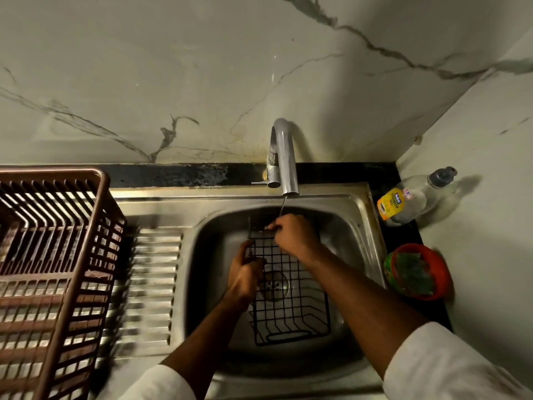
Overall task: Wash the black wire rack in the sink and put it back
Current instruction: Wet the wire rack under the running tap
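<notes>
My left hand [245, 272] grips the left edge of the black wire grid rack [288, 295], which sits in the steel sink basin [357, 226] w/ its far end tilted up. My right hand [291, 235] pinches the rack's top end under a thin stream from the chrome tap [284, 157].

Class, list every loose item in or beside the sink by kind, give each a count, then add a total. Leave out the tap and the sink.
Black wire rack: 1
Brown plastic dish basket: 1
Dishwash bottle: 1
Red and green bowl: 1
Total: 4
</notes>
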`<state>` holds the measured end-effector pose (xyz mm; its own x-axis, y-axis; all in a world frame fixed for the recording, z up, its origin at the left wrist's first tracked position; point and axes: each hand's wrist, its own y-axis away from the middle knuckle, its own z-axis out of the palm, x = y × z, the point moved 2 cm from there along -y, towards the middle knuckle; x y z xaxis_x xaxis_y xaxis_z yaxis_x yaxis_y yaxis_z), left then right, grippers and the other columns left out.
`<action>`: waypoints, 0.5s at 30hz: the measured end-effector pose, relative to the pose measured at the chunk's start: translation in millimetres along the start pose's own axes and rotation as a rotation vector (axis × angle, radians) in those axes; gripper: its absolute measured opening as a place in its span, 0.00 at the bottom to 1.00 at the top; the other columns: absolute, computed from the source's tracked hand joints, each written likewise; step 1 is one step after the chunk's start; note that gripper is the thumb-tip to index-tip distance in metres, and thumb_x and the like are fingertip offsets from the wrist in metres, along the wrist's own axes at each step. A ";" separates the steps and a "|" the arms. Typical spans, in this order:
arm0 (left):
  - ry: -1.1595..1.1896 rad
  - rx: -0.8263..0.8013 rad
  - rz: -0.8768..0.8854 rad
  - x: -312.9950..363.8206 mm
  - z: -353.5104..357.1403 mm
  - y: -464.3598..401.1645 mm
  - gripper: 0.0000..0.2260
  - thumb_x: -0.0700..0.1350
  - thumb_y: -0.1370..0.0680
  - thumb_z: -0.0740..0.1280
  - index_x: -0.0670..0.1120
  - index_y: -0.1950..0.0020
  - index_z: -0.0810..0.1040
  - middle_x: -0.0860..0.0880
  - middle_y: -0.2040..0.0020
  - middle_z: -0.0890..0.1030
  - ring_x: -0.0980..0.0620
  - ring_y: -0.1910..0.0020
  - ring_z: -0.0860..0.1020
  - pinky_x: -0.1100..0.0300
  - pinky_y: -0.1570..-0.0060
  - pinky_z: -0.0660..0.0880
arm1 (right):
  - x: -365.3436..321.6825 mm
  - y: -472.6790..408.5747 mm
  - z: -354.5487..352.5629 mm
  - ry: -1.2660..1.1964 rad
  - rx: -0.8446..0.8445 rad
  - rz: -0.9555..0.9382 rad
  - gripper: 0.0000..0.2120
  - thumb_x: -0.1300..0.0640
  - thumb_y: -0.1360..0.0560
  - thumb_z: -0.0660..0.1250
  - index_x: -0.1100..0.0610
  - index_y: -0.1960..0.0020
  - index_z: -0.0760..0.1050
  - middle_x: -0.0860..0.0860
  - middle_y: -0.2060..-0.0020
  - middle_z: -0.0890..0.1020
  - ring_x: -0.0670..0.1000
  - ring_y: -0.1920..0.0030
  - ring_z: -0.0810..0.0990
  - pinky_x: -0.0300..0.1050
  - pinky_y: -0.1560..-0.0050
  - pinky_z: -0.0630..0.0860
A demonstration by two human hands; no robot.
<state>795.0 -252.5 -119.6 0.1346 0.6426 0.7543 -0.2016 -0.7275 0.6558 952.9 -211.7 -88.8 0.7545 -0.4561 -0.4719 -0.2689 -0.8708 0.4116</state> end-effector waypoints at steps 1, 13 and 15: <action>0.001 0.038 0.030 1.0 -1.7 -0.4 0.29 0.28 0.22 0.59 0.47 0.23 0.66 0.40 0.50 0.80 0.41 0.58 0.81 0.56 0.66 0.80 | 4.6 -2.2 -1.9 -0.008 0.065 0.059 0.08 0.62 0.23 0.66 0.54 0.49 0.83 0.52 0.52 0.85 0.53 0.50 0.83 0.50 0.47 0.81; -0.032 0.206 0.248 -3.8 -6.4 5.9 0.42 0.49 0.40 0.68 0.65 0.25 0.68 0.45 0.41 0.81 0.41 0.44 0.81 0.38 0.51 0.83 | 11.3 20.5 -3.2 -0.822 0.070 0.482 0.13 0.63 0.20 0.58 0.69 0.40 0.75 0.69 0.40 0.78 0.63 0.47 0.80 0.58 0.39 0.75; -0.001 0.218 0.275 -5.4 -6.3 6.8 0.40 0.49 0.39 0.68 0.63 0.25 0.69 0.44 0.41 0.81 0.42 0.45 0.82 0.41 0.52 0.84 | 13.6 33.3 0.1 -0.789 0.016 0.442 0.15 0.65 0.19 0.56 0.69 0.35 0.72 0.67 0.35 0.74 0.65 0.36 0.75 0.60 0.32 0.69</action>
<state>786.7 -259.4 -119.4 0.1050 0.4157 0.9034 -0.0182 -0.9075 0.4197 954.1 -246.9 -81.6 -0.0477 -0.7379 -0.6732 -0.4500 -0.5858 0.6740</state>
